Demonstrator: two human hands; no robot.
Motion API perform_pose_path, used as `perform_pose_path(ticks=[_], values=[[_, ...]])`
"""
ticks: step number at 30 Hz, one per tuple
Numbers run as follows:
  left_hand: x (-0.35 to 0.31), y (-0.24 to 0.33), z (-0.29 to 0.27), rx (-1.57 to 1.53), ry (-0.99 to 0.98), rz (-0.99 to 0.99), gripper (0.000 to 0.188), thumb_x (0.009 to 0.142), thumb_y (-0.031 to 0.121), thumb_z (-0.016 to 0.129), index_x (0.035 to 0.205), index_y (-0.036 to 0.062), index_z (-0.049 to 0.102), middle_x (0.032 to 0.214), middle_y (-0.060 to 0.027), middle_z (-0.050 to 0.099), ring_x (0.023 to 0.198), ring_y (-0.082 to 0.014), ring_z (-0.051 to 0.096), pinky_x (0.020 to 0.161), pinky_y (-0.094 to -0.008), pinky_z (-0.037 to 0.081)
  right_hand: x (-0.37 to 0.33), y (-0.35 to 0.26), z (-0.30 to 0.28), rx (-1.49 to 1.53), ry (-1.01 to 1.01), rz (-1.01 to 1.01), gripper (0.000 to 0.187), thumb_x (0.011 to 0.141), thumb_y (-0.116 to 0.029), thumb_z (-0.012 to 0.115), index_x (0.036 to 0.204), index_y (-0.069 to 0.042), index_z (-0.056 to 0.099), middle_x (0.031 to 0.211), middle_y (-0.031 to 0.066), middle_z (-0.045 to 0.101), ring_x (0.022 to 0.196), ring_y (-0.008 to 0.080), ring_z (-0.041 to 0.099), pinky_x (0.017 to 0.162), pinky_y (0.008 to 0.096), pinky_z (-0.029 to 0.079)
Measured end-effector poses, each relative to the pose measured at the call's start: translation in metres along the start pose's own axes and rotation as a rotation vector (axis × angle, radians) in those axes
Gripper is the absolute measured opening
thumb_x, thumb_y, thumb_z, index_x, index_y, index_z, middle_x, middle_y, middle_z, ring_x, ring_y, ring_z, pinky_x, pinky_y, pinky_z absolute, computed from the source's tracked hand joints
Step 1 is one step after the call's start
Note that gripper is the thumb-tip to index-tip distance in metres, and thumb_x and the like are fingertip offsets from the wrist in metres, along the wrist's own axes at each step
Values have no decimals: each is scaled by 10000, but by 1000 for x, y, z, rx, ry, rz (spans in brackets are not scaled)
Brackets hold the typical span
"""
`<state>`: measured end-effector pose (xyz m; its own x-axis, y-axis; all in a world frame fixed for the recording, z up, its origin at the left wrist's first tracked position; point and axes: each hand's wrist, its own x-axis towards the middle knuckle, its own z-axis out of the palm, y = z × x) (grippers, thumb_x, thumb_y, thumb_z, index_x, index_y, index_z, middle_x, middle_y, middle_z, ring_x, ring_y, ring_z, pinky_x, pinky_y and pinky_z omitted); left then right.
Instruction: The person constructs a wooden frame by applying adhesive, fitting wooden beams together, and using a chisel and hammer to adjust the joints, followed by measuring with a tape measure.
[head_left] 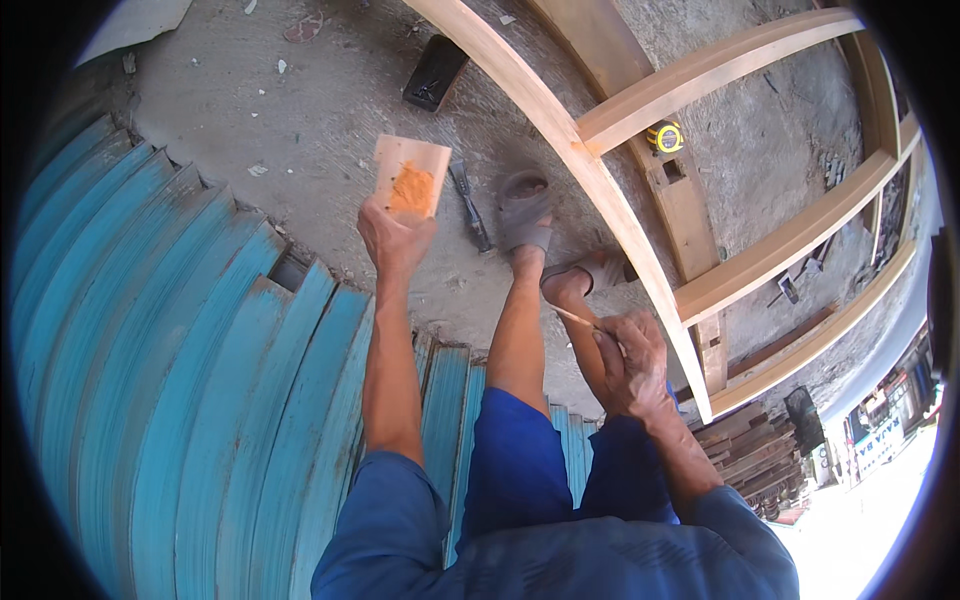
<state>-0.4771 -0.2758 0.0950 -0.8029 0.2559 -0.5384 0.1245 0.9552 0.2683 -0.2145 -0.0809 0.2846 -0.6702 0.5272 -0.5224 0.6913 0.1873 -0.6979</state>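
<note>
Between the left hand and the right hand, the bare legs interrupt passage. The curved rail of the wooden frame obstructs reach rightward; gaps between its crossbars admit a hand. Teal slats bound the left side. Concrete floor offers room beyond the left hand; a black block obstructs farther forward.

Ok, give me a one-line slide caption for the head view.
Left hand holding a small board smeared with orange material, right hand a thin stick, beside a wooden frame.
</note>
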Motion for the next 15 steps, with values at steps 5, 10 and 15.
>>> perform_pose_path(ticks=[5,10,15], values=[[-86,82,-67,44,-57,460,841,602,203,811,1308,-39,423,1209,-254,535,1167,-432,491,1026,-534,378,49,-38,9,62,84,-252,204,824,15,695,1021,-40,703,779,107,549,748,318,532,687,437,424],[-118,135,-93,-9,-100,562,893,598,201,827,1353,-33,410,1222,-247,540,1173,-425,492,1039,-525,370,48,-38,-11,58,173,-268,238,798,9,711,1030,-46,706,816,104,589,773,318,557,708,425,445],[-124,164,-96,1,-109,629,926,584,214,855,1359,-31,412,1251,-250,538,1172,-420,493,1031,-519,372,48,-25,-34,0,197,-268,252,782,2,717,1029,-47,698,807,109,585,773,321,568,698,428,457]])
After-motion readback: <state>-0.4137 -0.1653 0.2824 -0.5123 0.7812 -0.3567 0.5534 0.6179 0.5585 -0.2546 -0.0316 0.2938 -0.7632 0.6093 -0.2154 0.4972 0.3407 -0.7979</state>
